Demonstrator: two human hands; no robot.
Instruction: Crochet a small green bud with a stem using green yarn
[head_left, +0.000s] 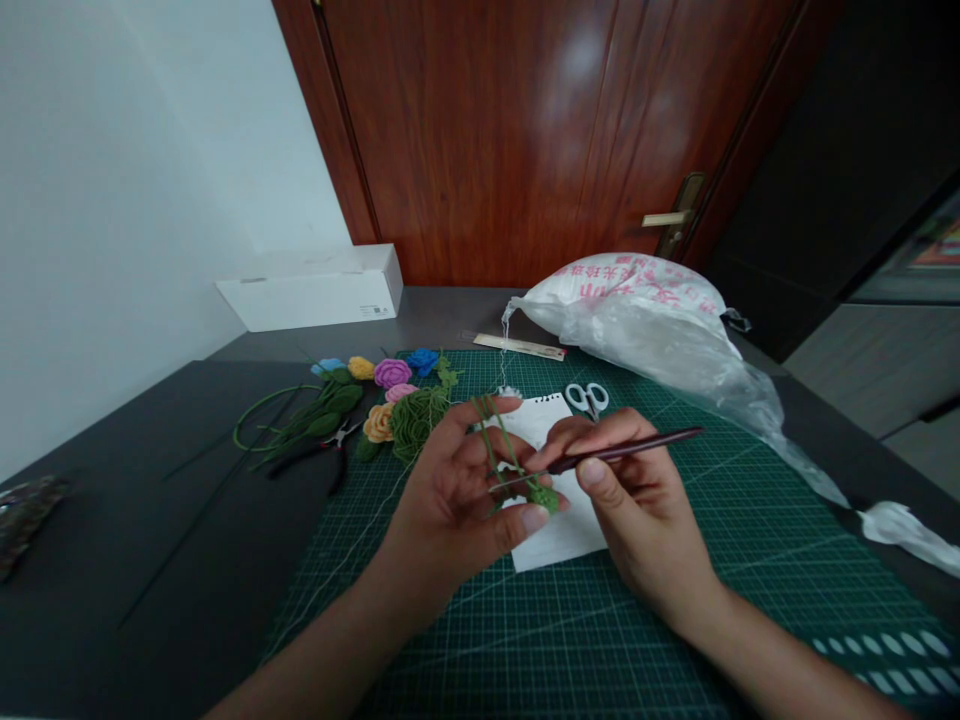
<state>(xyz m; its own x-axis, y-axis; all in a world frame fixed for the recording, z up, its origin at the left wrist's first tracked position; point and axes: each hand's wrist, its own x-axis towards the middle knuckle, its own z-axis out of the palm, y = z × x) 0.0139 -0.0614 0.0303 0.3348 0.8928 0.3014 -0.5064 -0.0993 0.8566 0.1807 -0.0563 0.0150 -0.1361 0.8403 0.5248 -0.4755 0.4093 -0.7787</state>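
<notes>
My left hand [469, 490] pinches a small green crochet piece [543, 496] between thumb and fingers. Strands of green yarn [504, 432] loop around its raised index finger. In my right hand [646, 505] is a crochet hook [626, 449] with a dark handle, held like a pen. Its thin metal shaft points left, crossing the yarn strands just above the green piece; whether the tip has caught a strand I cannot tell. Both hands are above a white notepad sheet [559, 535]. A ball of green yarn [420, 425] lies beyond my left hand.
Crocheted flowers [392, 373] and black-handled pliers [337, 440] lie at left. White-handled scissors [587, 398] rest behind the paper on the green cutting mat [480, 640]. Farther back are a ruler [519, 347], a white box [315, 290] and a stuffed plastic bag [637, 300].
</notes>
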